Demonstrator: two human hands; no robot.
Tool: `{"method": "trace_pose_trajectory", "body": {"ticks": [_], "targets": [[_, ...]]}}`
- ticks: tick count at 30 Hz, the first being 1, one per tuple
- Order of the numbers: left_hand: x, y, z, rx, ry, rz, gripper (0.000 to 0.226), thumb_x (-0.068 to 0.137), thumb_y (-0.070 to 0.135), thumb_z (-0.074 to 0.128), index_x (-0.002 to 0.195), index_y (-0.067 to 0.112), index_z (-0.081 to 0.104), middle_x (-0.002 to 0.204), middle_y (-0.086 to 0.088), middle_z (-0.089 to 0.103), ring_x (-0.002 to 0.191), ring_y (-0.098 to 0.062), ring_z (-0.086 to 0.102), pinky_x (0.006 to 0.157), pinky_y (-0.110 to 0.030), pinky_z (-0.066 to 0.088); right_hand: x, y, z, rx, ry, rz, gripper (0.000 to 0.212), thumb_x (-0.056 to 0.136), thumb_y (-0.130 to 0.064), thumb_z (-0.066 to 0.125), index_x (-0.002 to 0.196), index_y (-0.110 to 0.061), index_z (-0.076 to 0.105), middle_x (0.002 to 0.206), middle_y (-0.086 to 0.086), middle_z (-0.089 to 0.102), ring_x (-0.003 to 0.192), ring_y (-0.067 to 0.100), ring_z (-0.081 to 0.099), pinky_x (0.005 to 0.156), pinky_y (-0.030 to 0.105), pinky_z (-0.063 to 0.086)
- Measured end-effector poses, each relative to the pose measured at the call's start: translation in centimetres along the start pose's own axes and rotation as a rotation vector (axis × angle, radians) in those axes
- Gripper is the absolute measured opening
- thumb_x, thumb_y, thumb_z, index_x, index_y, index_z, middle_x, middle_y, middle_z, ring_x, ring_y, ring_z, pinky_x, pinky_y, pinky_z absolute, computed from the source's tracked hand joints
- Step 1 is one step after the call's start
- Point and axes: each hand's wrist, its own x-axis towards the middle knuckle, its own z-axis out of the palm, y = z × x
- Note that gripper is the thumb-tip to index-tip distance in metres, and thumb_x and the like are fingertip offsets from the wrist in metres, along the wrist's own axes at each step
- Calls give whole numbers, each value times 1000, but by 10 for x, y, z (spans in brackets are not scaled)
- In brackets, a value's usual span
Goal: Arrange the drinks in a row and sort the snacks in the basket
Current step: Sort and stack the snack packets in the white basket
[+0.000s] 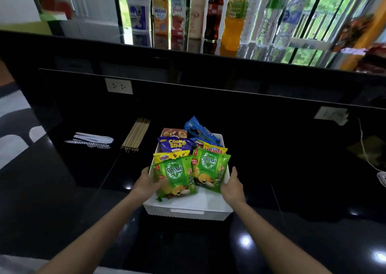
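A white basket [189, 211] sits on the black counter and holds several snack bags. Two green bags stand at its front: the left green bag [175, 178] and the right green bag [211, 169]. Behind them are yellow bags, a purple corn snack bag [174, 145] and a blue cookie pack [200, 129]. My left hand [149, 182] grips the left green bag at the basket's left wall. My right hand [232, 185] rests flat against the basket's right wall, fingers apart. On the raised ledge behind, the drinks stand in a row: cartons [160, 15], a cola bottle [213, 14], an orange bottle [235, 20], clear water bottles [269, 16].
A bundle of wooden sticks [135, 134] and white plastic cutlery [92, 140] lie left of the basket. Wall sockets [118, 85] are set in the black back panel. A white cable [365, 148] runs down at the right. Snack packets [355, 33] lie on the ledge's right end.
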Motion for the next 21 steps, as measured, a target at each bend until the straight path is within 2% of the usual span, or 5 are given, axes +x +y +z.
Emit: {"method": "trace_pose_trajectory", "body": {"ticks": [3,7,10,14,21], "targets": [[15,-29,3,-27,-12,52,76,62,59,75,122,18,54,109,1,69,101,-20,66,92,-43,52,-7,-1,0,-85,12,-23,84,92,-9,53,153,-21,-4,108,19,62,88,31,61,70,35,49],[-18,-7,2,-46,46,71,33,94,19,54,125,9,51,110,-5,62,99,-22,58,79,-29,42,-22,0,2,-272,-26,-34,88,90,2,41,151,-29,-13,89,14,53,60,19,48,52,28,36],[-26,-7,2,60,96,79,30,97,12,39,126,12,50,111,-12,63,91,-25,55,74,-30,40,-32,1,1,-297,-70,-17,90,89,4,39,150,-32,-16,89,15,52,57,15,44,48,25,33],[-32,-7,-1,182,129,129,33,97,15,37,129,18,44,107,-14,64,84,-29,56,71,-35,45,-40,-1,4,-337,-55,1,91,89,3,38,148,-35,-19,97,17,56,59,15,46,48,25,35],[-59,-26,-14,232,121,159,53,94,14,39,142,31,30,112,-15,63,98,-38,60,82,-40,49,-81,3,11,-315,-61,36,90,89,4,37,149,-35,-17,86,11,50,54,14,41,45,24,32]]}}
